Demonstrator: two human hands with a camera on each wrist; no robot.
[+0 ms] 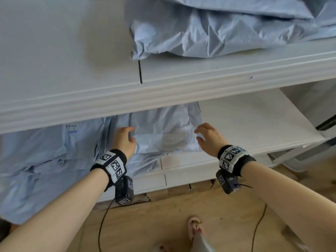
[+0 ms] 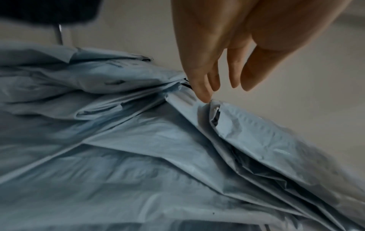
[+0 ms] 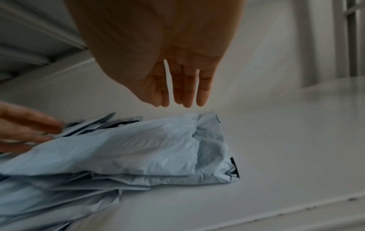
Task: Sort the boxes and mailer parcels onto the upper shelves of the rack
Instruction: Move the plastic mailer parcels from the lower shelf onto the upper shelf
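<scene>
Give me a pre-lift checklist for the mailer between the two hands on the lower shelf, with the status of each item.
1. Left hand at the mailer's left edge: ok, fingers touch it.
2. Right hand at the right edge: not ok, open and hovering just off it.
3. Grip secured: not ok, neither hand holds the mailer.
4. Mailer free of the neighbouring pile: cannot tell, its left edge meets other mailers.
5. Room on the upper shelf: ok, the left part is bare beside the mailers already there.
6. Mailer's weight: cannot tell.
</scene>
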